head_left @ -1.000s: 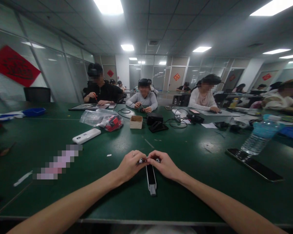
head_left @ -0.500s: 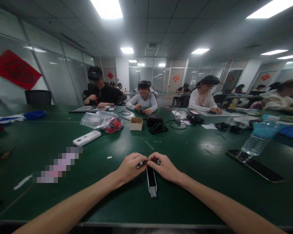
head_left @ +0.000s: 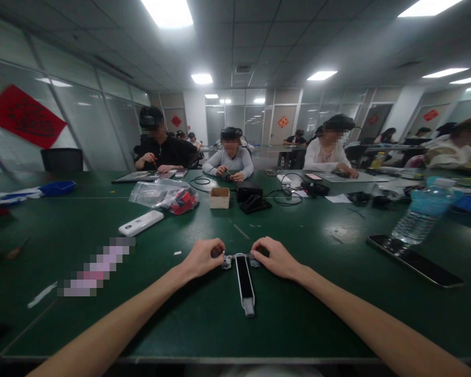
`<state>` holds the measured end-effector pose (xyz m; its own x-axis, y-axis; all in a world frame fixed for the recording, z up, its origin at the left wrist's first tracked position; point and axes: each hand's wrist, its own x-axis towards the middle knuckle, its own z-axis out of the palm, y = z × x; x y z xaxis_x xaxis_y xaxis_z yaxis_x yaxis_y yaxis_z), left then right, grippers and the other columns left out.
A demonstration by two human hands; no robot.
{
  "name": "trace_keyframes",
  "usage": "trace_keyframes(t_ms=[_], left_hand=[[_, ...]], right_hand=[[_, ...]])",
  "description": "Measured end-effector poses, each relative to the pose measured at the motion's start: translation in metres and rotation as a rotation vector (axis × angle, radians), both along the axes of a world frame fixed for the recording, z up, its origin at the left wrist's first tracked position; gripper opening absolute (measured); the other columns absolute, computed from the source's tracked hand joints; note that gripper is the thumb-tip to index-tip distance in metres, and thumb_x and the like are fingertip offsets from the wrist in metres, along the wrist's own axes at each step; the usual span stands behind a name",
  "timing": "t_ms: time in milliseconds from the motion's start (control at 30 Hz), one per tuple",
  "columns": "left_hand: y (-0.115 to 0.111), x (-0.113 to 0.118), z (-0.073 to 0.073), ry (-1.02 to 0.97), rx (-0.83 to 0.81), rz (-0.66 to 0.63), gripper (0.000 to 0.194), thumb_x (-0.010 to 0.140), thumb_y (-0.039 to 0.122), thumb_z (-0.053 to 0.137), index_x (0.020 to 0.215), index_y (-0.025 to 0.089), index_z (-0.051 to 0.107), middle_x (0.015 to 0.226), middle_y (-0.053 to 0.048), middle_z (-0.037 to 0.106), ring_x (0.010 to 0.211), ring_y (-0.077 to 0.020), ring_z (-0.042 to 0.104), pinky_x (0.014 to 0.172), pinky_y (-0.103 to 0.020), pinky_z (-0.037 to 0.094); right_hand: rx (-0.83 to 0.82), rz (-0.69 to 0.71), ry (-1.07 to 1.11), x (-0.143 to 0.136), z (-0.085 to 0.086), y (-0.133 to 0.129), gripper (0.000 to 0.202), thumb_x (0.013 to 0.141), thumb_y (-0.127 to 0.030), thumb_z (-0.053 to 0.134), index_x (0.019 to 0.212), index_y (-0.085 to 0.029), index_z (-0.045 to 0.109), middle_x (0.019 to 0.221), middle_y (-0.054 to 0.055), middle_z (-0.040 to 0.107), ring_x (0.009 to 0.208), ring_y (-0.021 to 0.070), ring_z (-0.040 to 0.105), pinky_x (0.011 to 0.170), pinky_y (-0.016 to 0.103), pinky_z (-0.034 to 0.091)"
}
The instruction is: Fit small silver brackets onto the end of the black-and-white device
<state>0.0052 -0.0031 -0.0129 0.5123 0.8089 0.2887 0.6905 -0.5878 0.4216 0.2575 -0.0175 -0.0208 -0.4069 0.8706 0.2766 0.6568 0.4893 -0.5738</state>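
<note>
A slim device with a black face and pale rim [head_left: 245,280] lies on the green table [head_left: 160,324], its grey end towards me. Small metal parts stick out on both sides of its far end. My left hand [head_left: 204,257] pinches the left metal part [head_left: 226,261] between thumb and curled forefinger. On the other side, my right hand [head_left: 273,256] has its thumb and fingers closed at the right metal part [head_left: 254,260].
Ahead lie a plastic bag with red items [head_left: 165,196], a small box [head_left: 219,198] and a black stand [head_left: 253,198]. A white device [head_left: 141,223] is left; a bottle [head_left: 424,212] and phone [head_left: 416,261] are right. People sit across the table.
My hands have moved apart, my left to the left and my right to the right, uncovering the far end of the device and the metal parts beside it.
</note>
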Motion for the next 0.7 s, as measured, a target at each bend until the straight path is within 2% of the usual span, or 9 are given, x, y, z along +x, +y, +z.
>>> trace_keyframes(t_ms=[333,533,700], left_hand=[[-0.005,0.003,0.007,0.065,-0.043,-0.065,0.014,0.079,0.027,0.058,0.085,0.018,0.067,0.079,0.000,0.065,0.069,-0.0132,0.055,0.062,-0.021,0.040],[-0.010,0.005,0.014,0.055,-0.123,-0.041,0.019,0.081,0.030,0.056,0.089,0.020,0.071,0.081,0.001,0.068,0.067,-0.0134,0.056,0.064,-0.022,0.040],[-0.012,0.006,0.016,0.045,-0.184,-0.029,0.022,0.081,0.030,0.056,0.092,0.020,0.071,0.082,0.001,0.069,0.068,-0.0136,0.057,0.063,-0.022,0.040]], right_hand=[[0.051,0.052,-0.066,-0.002,-0.001,0.000,0.019,0.086,-0.035,0.052,0.088,-0.019,0.062,0.088,0.005,0.062,0.078,0.0165,0.053,0.069,0.032,0.045],[0.066,0.072,-0.058,0.000,-0.008,0.003,0.020,0.087,-0.037,0.052,0.089,-0.020,0.062,0.089,0.004,0.061,0.080,0.0168,0.053,0.071,0.033,0.044],[0.053,0.071,-0.070,0.000,-0.007,0.002,0.021,0.087,-0.038,0.051,0.090,-0.020,0.062,0.090,0.004,0.060,0.080,0.0168,0.052,0.070,0.032,0.044]])
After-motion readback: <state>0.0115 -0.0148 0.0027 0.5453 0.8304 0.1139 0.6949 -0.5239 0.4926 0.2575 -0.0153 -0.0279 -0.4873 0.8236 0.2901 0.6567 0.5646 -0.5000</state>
